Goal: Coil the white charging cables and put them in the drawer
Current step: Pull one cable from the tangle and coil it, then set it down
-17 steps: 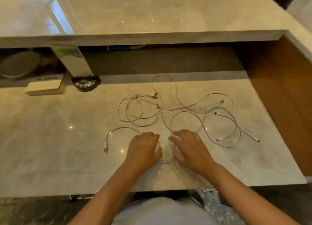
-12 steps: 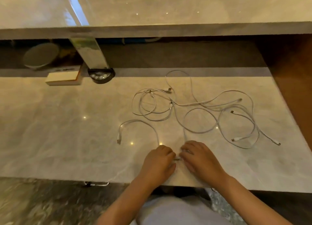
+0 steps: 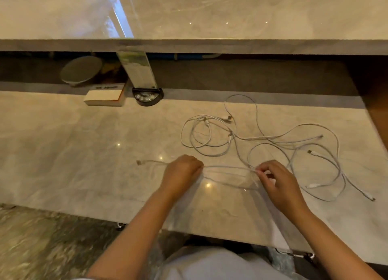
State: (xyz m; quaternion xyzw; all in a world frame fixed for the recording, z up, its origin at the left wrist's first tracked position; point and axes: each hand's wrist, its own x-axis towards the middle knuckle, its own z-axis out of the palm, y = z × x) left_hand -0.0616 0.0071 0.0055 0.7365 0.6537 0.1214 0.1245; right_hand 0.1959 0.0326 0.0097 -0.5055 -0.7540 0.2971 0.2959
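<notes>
Several white charging cables [image 3: 273, 139] lie tangled on the marble desk top [image 3: 73, 153], right of centre. One white cable [image 3: 226, 168] is stretched between my hands near the front edge. My left hand [image 3: 181, 173] is closed in a fist around it, and the cable's plug end [image 3: 139, 162] trails out to the left. My right hand [image 3: 277, 181] pinches the same cable between thumb and fingers, about a hand's width to the right. A loosely looped cable [image 3: 201, 136] rests just behind my hands. No drawer is visible.
A raised marble shelf [image 3: 210, 46] runs across the back. Under it stand a round grey dish [image 3: 80, 69], a white box [image 3: 105, 98] and a black round base [image 3: 148, 95] of a mirrored post. A brown wooden panel [image 3: 378, 111] borders the right side.
My hands were together at the desk's front edge; now they have drawn apart, pulling a length of one cable taut between them. The left plug end has straightened out leftward.
</notes>
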